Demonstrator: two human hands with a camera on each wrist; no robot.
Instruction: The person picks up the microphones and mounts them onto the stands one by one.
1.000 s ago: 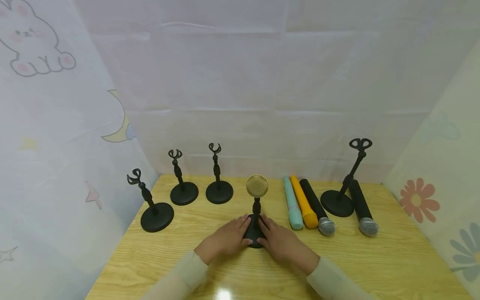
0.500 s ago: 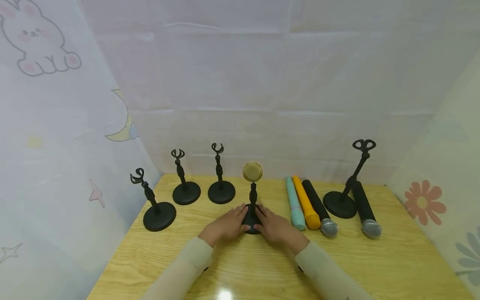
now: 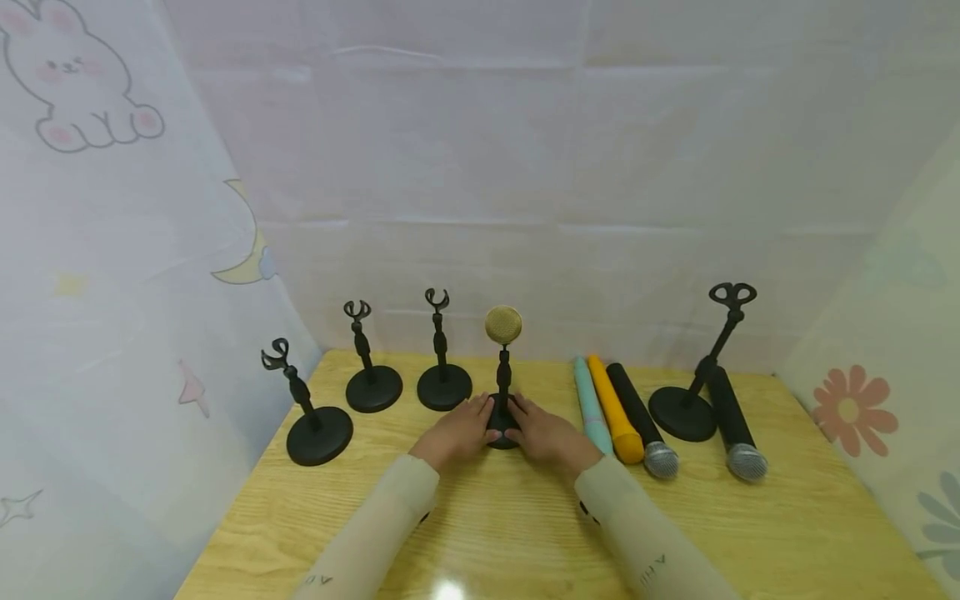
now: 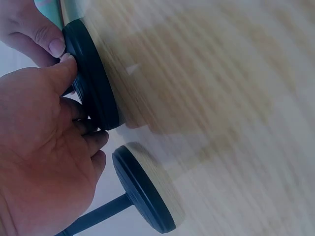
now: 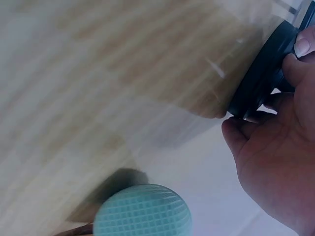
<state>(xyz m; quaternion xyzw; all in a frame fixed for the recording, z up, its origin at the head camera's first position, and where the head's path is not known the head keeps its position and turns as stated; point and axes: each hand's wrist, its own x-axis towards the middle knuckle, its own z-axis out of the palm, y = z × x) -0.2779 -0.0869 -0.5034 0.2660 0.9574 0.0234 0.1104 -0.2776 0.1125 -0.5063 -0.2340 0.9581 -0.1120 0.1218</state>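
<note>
A black microphone stand (image 3: 504,367) with a round gold mesh microphone (image 3: 503,324) on top stands upright mid-table in the head view. My left hand (image 3: 459,433) holds the left side of its round base, and my right hand (image 3: 553,435) holds the right side. Both thumbs lie on the near part of the base. In the left wrist view, fingers curl at the rim of the base (image 4: 93,78). The right wrist view likewise has thumb and fingers around the base (image 5: 263,73); the stand's upper part is out of sight there.
Left of it stand three black stands with bare clips: a front one (image 3: 319,435), a back one (image 3: 373,388) and a nearer one (image 3: 444,387). To the right lie teal (image 3: 592,408), orange (image 3: 615,408) and black (image 3: 637,404) microphones, a double-clip stand (image 3: 682,413) and another black microphone (image 3: 731,408).
Both hands have slid the gold-topped microphone stand away from me, toward the back of the table, closer to the row of back stands. The camera view has shifted slightly.
</note>
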